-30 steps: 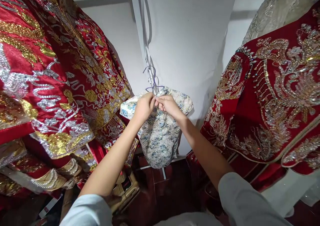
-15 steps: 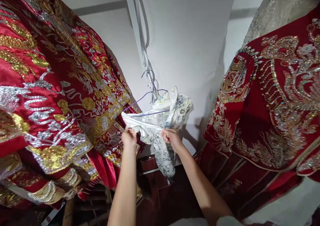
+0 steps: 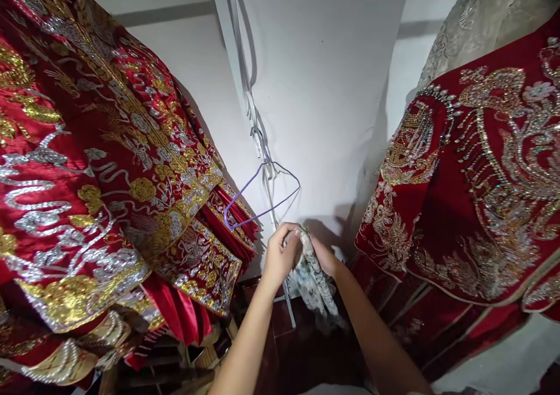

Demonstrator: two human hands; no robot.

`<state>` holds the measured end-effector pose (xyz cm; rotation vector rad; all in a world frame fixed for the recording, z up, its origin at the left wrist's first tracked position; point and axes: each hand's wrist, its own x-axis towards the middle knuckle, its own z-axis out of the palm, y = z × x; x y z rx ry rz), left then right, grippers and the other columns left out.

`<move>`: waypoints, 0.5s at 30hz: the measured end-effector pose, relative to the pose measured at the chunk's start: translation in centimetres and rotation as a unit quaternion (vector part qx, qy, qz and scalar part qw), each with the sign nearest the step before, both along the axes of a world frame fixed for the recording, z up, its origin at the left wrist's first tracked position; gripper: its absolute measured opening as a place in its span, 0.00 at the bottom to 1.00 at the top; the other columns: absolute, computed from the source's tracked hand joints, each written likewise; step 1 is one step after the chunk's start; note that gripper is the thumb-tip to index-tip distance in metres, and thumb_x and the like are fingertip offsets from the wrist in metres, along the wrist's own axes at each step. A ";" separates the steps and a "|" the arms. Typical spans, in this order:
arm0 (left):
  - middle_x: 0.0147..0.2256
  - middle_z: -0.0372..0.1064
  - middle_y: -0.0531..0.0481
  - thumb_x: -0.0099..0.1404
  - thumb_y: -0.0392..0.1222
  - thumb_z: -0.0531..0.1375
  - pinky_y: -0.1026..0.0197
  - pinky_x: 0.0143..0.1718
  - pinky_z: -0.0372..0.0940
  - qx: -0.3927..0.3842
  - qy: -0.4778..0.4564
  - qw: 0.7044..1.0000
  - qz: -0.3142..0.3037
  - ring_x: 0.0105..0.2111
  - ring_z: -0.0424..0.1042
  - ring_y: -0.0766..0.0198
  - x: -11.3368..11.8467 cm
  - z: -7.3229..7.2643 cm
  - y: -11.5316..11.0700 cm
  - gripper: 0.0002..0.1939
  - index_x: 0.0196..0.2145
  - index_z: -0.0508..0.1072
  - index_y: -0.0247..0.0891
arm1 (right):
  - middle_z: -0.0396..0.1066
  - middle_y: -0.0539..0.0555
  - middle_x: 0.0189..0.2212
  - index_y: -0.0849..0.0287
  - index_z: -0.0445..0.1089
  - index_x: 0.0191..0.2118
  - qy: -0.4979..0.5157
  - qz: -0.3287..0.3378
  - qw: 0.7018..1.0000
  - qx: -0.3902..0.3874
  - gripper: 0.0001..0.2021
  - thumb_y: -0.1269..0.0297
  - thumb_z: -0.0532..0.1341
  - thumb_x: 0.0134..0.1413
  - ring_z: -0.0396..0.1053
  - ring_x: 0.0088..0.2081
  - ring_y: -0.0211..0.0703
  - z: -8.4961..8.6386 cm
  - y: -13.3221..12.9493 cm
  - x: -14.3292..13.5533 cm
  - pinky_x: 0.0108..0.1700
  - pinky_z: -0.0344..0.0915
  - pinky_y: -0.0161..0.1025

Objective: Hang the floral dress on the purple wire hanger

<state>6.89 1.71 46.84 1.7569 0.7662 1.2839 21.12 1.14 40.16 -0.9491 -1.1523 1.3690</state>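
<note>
A white garment with a grey-blue floral print hangs bunched from both my hands, its lower part dangling over the dark floor. My left hand is closed on its upper edge, thumb on top. On the other side my right hand grips the same cloth, its fingers partly hidden by the fabric. Just above and to the left, a bare purple wire hanger hangs by its hook from a white upright stand. Cloth and hanger are apart.
A red jacket with gold and silver embroidery fills the left side. To the right hangs a beaded red garment, with a pale sequined one behind it. A white wall stands behind the stand.
The floral garment has come off the purple hanger and moved down and right with my hands. My hands have drawn close together, and the cloth is now gathered between them.
</note>
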 end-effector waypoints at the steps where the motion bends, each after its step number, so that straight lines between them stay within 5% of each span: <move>1: 0.32 0.68 0.50 0.69 0.48 0.57 0.62 0.39 0.61 -0.002 -0.005 1.000 0.022 0.34 0.67 0.62 0.1 -0.3 0.2 0.12 0.35 0.72 0.37 | 0.70 0.53 0.25 0.54 0.70 0.31 0.028 0.079 0.996 -0.031 0.34 0.28 0.45 0.56 0.70 0.32 0.47 0.8 -0.2 -0.2 0.34 0.65 0.41; 4: 0.34 0.70 0.49 0.68 0.52 0.58 0.61 0.41 0.63 -0.024 -0.018 0.996 0.080 0.36 0.68 0.60 -1.0 -1.6 0.8 0.14 0.38 0.73 0.38 | 0.74 0.53 0.27 0.56 0.74 0.32 0.008 0.227 0.972 -0.056 0.31 0.29 0.59 0.48 0.72 0.32 0.45 3.1 -0.7 0.1 0.36 0.68 0.40; 7: 0.44 0.72 0.46 0.69 0.57 0.55 0.56 0.51 0.63 -0.101 0.020 0.995 0.001 0.45 0.70 0.56 -3.6 -3.2 0.2 0.22 0.52 0.69 0.41 | 0.76 0.52 0.29 0.61 0.75 0.34 -0.069 0.263 0.962 -0.006 0.21 0.49 0.75 0.38 0.73 0.32 0.43 5.2 -0.6 1.2 0.39 0.69 0.39; 9: 0.49 0.72 0.45 0.69 0.60 0.54 0.52 0.57 0.61 -0.158 0.109 0.974 -0.122 0.52 0.69 0.53 -5.9 -4.2 -0.9 0.26 0.57 0.68 0.42 | 0.75 0.52 0.29 0.62 0.75 0.33 -0.088 0.207 0.974 0.035 0.19 0.52 0.74 0.41 0.73 0.32 0.44 6.4 0.0 1.8 0.37 0.69 0.39; 11: 0.48 0.74 0.46 0.67 0.59 0.56 0.52 0.57 0.62 -0.180 0.223 0.933 -0.217 0.52 0.69 0.50 -8.3 -4.8 -2.0 0.25 0.51 0.73 0.39 | 0.74 0.52 0.26 0.61 0.74 0.30 -0.132 0.116 0.981 0.083 0.17 0.51 0.71 0.46 0.71 0.28 0.43 7.6 1.1 2.3 0.32 0.67 0.39; 13: 0.44 0.77 0.46 0.68 0.56 0.55 0.54 0.51 0.65 -0.166 0.318 0.912 -0.201 0.47 0.72 0.50 -10.7 -4.8 -2.4 0.20 0.44 0.76 0.37 | 0.73 0.53 0.25 0.60 0.74 0.29 -0.188 0.017 0.972 0.143 0.15 0.51 0.69 0.49 0.69 0.26 0.43 8.6 2.7 2.5 0.30 0.66 0.39; 15: 0.40 0.78 0.46 0.69 0.49 0.52 0.55 0.46 0.66 -0.133 0.384 0.909 -0.089 0.41 0.74 0.51 -13.0 -4.0 -2.1 0.17 0.39 0.76 0.36 | 0.76 0.55 0.31 0.59 0.76 0.33 -0.211 -0.077 0.950 0.215 0.14 0.52 0.66 0.52 0.71 0.31 0.45 9.2 4.8 2.5 0.36 0.68 0.41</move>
